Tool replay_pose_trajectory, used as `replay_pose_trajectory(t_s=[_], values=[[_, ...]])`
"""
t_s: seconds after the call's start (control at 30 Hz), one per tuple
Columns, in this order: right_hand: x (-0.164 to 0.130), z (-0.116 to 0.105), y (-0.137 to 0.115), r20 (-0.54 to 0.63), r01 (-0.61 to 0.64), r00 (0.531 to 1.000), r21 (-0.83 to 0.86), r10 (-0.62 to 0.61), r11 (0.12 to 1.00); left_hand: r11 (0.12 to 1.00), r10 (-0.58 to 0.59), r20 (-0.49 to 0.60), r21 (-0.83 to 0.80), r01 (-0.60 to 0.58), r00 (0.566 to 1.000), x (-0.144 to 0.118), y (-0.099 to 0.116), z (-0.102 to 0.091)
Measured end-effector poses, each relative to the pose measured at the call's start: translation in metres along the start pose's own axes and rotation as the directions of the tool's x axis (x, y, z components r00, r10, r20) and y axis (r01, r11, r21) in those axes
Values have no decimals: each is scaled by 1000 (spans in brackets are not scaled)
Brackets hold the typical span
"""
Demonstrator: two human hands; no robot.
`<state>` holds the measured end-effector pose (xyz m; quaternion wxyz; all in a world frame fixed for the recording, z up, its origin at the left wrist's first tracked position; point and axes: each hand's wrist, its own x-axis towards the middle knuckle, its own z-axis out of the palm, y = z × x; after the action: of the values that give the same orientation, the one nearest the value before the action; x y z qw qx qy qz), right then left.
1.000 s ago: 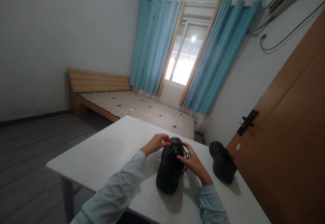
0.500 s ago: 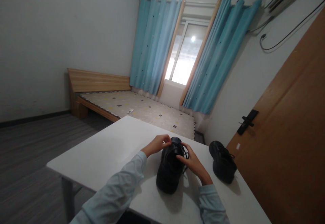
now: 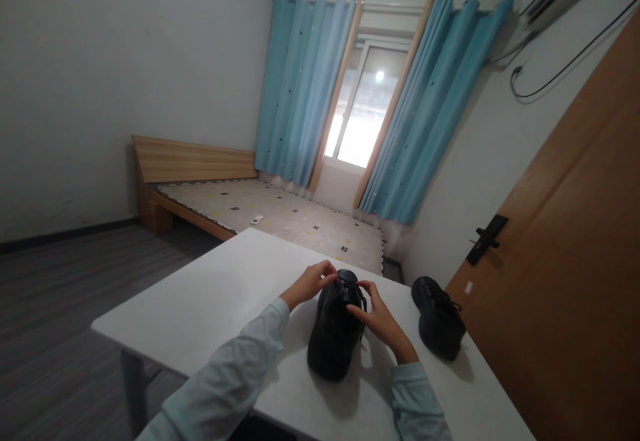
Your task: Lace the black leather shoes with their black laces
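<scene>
A black lace-up shoe [image 3: 334, 337] lies on the white table [image 3: 210, 301], its heel toward me. My left hand [image 3: 309, 283] pinches a lace at the shoe's far left side. On the right side, my right hand [image 3: 383, 323] pinches the other lace, fingers over the tongue. A second black shoe [image 3: 439, 326] rests on the table to the right, untouched.
A brown wooden door [image 3: 575, 274] with a black handle stands close on the right. Beyond the table are a wooden bed [image 3: 280, 217] with a bare patterned mattress, blue curtains and a bright window. Grey floor stretches to the left.
Both hands have shifted slightly along the laces; my right hand's fingers have drawn in closer over the tongue. The shoes have stayed in place.
</scene>
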<state>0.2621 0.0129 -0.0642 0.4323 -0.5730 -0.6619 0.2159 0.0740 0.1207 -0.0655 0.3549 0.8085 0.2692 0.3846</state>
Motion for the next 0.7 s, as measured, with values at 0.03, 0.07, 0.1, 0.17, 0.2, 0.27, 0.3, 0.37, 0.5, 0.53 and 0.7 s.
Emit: replay_pose_trajectory(t_s=[0.03,0.07,0.1,0.17,0.2,0.27,0.3,0.37,0.5,0.53,0.7], values=[[0,0,1,5,3,1000,-5,-3,1000,1000,4,3,-17,-4,1000,0,0,0],[1,0,2,10,7,1000,-11,-7,1000,999,8,6,-40,-8,1000,0,0,1],[1,0,4,13,12,1000,-17,-11,1000,998,10,10,-65,-10,1000,1,-1,1],[2,1,7,13,20,1000,-24,-20,1000,991,17,25,-134,-14,1000,2,-3,3],[2,1,9,9,24,1000,-24,-24,999,984,23,37,-178,-17,999,3,-5,4],[2,2,11,1,28,1000,-15,-28,999,958,36,65,-285,-16,997,5,-9,5],[2,2,11,-1,26,1000,-9,-26,1000,941,41,79,-338,-12,996,5,-11,6],[1,2,12,-3,17,1000,-3,-17,1000,907,49,94,-421,-5,994,5,-13,7],[1,1,10,4,28,1000,-26,-28,999,868,76,89,-496,-22,993,5,-14,7],[1,1,10,3,37,999,-33,-37,999,862,79,86,-506,-25,993,5,-14,7],[2,1,9,-39,59,997,-76,-62,995,863,67,69,-504,-23,995,6,-14,7]])
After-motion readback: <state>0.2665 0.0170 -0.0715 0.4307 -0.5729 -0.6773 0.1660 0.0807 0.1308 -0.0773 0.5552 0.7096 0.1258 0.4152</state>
